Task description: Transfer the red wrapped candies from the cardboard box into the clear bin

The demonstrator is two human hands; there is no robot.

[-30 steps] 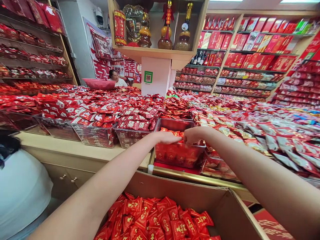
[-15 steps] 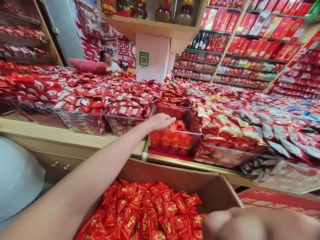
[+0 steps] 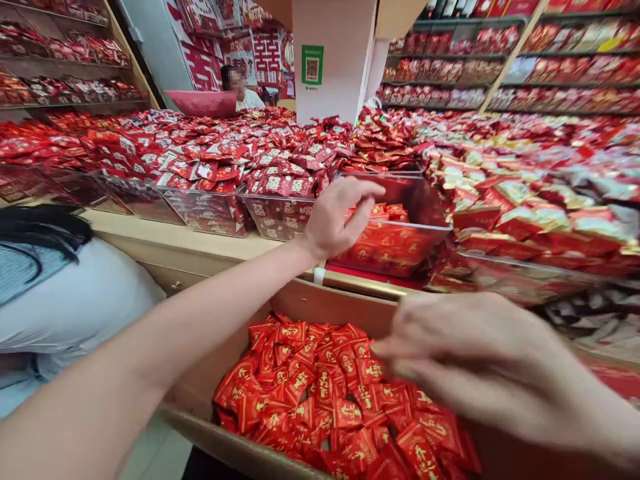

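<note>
"Listing the hands first: how does the left hand (image 3: 345, 213) stand?"

"Left hand, one: raised at the near left side of a clear bin (image 3: 429, 200), above the rim line in this view. Fingers (image 3: 367, 189) loosely bent, thumb apart from them, a gap between. Whether it touches the rim, I cannot tell."

"And the right hand (image 3: 400, 343)?"

"Right hand, one: over the right part of a cardboard box (image 3: 340, 300), blurred. Fingers bent inward; whether they grip anything, I cannot tell."

"Contents of the box?"

"Red packets (image 3: 320, 387), many, with gold lettering, lying loose in a heap at all angles. The box is open at the top and sits just before the counter (image 3: 225, 248)."

"Contents of the bin?"

"More packets (image 3: 395, 212), red, below the rim and visible through the front wall. To its left, a tub of maroon packets (image 3: 290, 175), heaped above the rim."

"Remaining entries?"

"Pink basket (image 3: 200, 105), one, beyond the heaps. Green sign (image 3: 313, 67) with a square code, one, on a white pillar (image 3: 335, 100). Person in white (image 3: 95, 293), one, at the left edge, near the counter."
</note>
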